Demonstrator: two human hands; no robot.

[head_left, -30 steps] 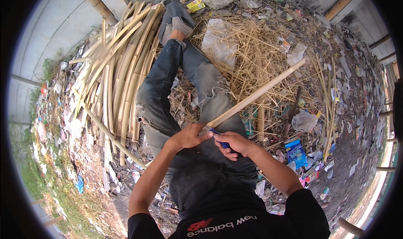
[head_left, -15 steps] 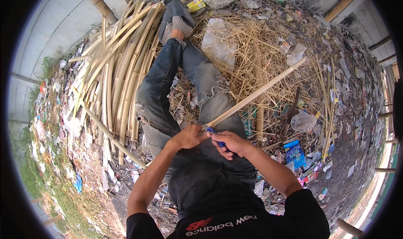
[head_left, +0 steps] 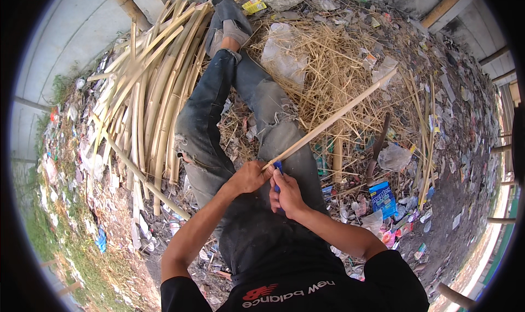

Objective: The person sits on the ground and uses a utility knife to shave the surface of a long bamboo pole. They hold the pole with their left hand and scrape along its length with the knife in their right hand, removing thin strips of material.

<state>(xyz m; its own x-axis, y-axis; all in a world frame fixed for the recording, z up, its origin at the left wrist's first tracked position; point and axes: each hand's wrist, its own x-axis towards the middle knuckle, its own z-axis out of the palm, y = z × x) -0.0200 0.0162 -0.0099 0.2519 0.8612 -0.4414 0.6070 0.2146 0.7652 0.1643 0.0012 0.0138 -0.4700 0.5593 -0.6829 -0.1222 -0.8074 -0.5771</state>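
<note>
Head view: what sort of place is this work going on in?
Probably a rough outdoor work spot, perhaps a walled yard: pale wall panels stand along the edge, the dirt ground is strewn with litter, and long bamboo-like strips lie in a heap.

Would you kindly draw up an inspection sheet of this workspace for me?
Surface: uneven ground, strewn with litter.
Job's things: a pale strip slants over the right thigh; a blue object is at its near end, contact unclear.
Clutter: piled long strips left of the legs; straw-like shavings beyond them to the right; a blue packet and clear plastic at right.
Hands: left hand closed on the strip; right hand closed around the blue object.
Cables: nothing seen.
Surroundings: pale panelled wall, wooden post, greenery at left.
</note>
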